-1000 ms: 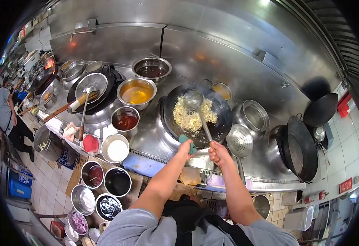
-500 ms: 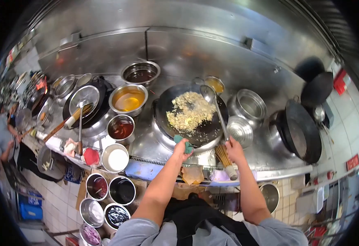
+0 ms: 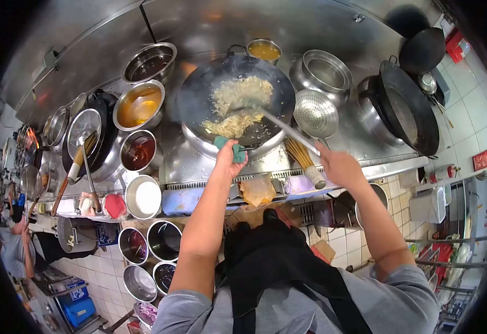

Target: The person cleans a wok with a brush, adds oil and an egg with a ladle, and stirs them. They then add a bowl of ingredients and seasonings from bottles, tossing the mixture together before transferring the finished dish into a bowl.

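A black wok (image 3: pixel 199 100) sits on the burner, its near side tipped up by a handle. Inside lies loose, pale fried rice (image 3: pixel 243 92) with some yellowish bits. My left hand (image 3: pixel 233 157) is closed around a folded green cloth (image 3: pixel 223 144) at the wok's near handle. My right hand (image 3: pixel 340 166) grips the long handle of a metal ladle (image 3: pixel 290 131). The ladle's bowl is down in the rice, blurred by motion and steam. Below the wok's right side rests a bamboo brush (image 3: pixel 302 156), near my right hand but apart from it.
A perforated strainer (image 3: pixel 315 114) and a metal pot (image 3: pixel 328 72) stand right of the wok. Left are bowls of yellow liquid (image 3: pixel 139 106) and red sauce (image 3: pixel 138 150), and a white-filled container (image 3: pixel 147 197). A second wok (image 3: pixel 407 106) leans far right. A person (image 3: pixel 14 245) stands far left.
The ladle has swung from the wok's far rim down into the rice. My right hand has moved right and down-forward with it. The rice has shifted, and the whole view has tilted.
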Demonstrator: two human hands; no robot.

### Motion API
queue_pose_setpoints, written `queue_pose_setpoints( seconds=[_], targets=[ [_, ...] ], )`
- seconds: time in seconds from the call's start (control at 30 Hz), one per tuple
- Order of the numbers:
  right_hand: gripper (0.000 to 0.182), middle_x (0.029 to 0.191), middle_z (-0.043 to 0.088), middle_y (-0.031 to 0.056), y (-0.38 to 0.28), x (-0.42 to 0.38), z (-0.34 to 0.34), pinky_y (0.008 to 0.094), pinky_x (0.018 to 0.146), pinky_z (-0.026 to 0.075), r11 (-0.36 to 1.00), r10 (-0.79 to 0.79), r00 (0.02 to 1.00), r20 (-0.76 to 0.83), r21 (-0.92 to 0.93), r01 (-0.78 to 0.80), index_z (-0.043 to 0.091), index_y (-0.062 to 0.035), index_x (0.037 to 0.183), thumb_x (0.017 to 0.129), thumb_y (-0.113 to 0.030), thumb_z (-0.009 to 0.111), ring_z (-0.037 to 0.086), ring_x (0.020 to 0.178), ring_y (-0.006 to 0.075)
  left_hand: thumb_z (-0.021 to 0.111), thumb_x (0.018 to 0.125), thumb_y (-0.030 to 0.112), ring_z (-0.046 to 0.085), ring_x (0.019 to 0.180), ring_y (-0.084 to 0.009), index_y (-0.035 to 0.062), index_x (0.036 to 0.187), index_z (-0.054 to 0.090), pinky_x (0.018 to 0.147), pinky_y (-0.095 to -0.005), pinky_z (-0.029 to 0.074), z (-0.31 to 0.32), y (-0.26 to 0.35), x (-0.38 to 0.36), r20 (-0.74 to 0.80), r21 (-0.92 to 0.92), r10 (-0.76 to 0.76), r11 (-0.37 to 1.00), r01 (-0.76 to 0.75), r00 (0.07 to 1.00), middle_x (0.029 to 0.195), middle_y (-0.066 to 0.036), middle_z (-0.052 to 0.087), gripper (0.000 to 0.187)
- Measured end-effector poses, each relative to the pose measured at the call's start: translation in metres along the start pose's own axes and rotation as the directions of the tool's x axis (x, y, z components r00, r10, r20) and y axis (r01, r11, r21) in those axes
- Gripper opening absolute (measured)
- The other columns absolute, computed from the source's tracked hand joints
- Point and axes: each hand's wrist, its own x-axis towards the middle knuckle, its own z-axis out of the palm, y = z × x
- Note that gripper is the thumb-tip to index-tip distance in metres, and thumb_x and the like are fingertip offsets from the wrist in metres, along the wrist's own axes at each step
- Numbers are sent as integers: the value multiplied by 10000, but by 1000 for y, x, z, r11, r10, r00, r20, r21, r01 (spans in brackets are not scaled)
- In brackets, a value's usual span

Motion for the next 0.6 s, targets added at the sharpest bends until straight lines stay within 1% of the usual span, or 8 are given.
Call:
queue_pose_setpoints(
  seconds=[0.07,0.13,0.23,0.37,0.43,0.5,0.57,0.6],
  targets=[
    [512,826,663,201,-20,30,-8,494,713,509,996,70,984,-166,-49,-80,395,-185,1422,924,-258,490,640,758,395,623,855,288,581,636,-200,90,930,490,553,-323,520,0,0,-2,39,22,-19,1000,18,999,777,-76,549,250],
    [497,829,659,222,-43,73,34,507,717,505,991,135,983,-121,26,-132,403,-174,1408,927,-259,490,641,776,405,640,850,337,584,648,-200,92,938,492,557,-320,522,-3,0,-5,57,21,-37,999,36,998,782,-74,554,300],
    [502,857,658,230,-66,46,58,496,739,501,990,88,994,-72,120,-79,391,-186,1416,932,-274,488,639,815,410,674,828,462,596,699,-215,95,955,503,585,-341,529,-3,2,-20,68,27,-54,998,52,996,804,-87,570,424],
    [502,863,664,184,-6,-35,35,496,716,495,966,-73,987,-145,236,106,419,-175,1376,895,-217,557,630,809,397,654,841,370,584,720,-251,69,938,508,639,-402,529,-4,4,11,119,-6,-127,992,129,985,825,-124,573,348],
    [523,875,669,185,-20,-73,7,486,720,500,948,60,987,-148,317,-11,429,-176,1384,881,-174,570,634,803,393,624,840,270,575,727,-256,60,940,509,652,-387,529,-18,-6,63,125,48,-144,989,139,982,844,-135,575,259],
    [578,883,677,175,-22,-106,-16,471,711,505,974,60,988,-145,224,-26,405,-168,1413,863,-123,578,640,789,390,582,843,210,572,726,-262,51,937,512,668,-385,532,-14,-15,66,110,65,-141,989,135,984,849,-146,578,198],
    [627,856,675,164,-10,-149,-63,448,692,512,983,67,990,-128,177,-44,410,-158,1417,825,-105,608,643,744,380,559,855,170,570,757,-264,51,964,505,693,-397,539,-5,-38,34,142,-195,-90,974,117,986,906,-146,582,170],
    [629,851,673,160,-2,-173,-99,436,688,515,984,81,996,-47,164,-72,443,-175,1399,802,-99,624,643,727,370,542,866,159,575,781,-264,56,966,509,721,-414,543,0,-50,-15,69,-234,-157,957,169,985,911,-128,580,146]
  ],
)
